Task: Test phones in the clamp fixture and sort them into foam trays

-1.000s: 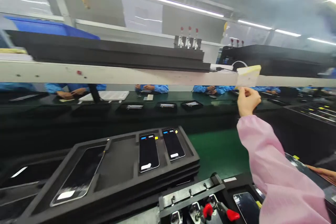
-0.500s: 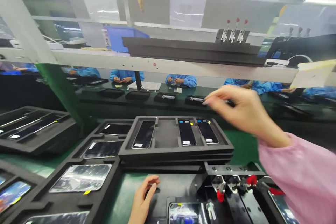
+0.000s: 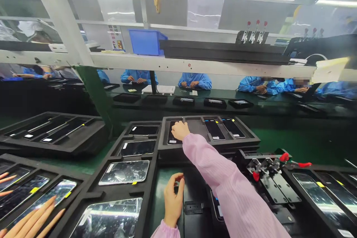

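My right hand (image 3: 180,130) is stretched forward over the black foam tray (image 3: 192,145). Its bent fingers grip the leftmost phone screen (image 3: 173,141), a dark panel with a white label; the fingertips are partly hidden. In the same tray lie two more phone screens (image 3: 214,129) with blue and yellow tabs, right of a vacant slot. My left hand (image 3: 173,199) is held low above the bench with loosely curled fingers, nothing visible in it. Under my right sleeve, another phone screen (image 3: 217,206) is mostly covered, beside a black fixture with red-handled toggle clamps (image 3: 269,171).
A long foam tray (image 3: 152,178) of screens runs along my left. Another person's hands (image 3: 33,217) rest over a tray at the lower left. More screens lie in a tray (image 3: 309,173) at right. A green post (image 3: 96,96) and white shelf beam (image 3: 195,66) stand ahead.
My right hand has moved left and down from the air at right onto the leftmost screen in the foam tray. The view has shifted, and another person's hands now show at lower left.
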The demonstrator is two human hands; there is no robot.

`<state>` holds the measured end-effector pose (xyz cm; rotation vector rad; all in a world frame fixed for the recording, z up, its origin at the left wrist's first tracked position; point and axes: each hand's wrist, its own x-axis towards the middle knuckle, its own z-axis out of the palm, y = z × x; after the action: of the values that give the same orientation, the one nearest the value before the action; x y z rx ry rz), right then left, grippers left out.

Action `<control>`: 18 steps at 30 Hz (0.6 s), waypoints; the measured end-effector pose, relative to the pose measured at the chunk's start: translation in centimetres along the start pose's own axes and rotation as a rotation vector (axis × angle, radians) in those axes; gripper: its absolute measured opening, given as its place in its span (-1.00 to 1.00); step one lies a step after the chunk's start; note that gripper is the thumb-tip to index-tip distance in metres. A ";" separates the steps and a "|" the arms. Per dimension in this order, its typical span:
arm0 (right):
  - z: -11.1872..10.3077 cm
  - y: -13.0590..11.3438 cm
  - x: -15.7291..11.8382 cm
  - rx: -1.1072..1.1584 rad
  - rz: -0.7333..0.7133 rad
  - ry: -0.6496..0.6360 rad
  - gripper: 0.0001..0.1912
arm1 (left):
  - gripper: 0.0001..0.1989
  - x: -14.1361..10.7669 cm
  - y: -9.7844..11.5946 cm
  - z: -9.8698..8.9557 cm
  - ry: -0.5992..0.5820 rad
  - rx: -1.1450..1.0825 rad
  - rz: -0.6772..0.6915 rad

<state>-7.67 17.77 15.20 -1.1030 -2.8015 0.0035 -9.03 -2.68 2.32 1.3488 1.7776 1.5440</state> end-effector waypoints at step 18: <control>-6.9 6.6 -28.7 0.489 0.394 0.733 -0.85 | 0.18 -1.1 3.1 2.8 -0.843 0.374 0.513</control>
<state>18.45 2.82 18.26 -1.1877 -1.7876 0.2520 -5.03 -2.50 4.05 2.3197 1.2398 0.6176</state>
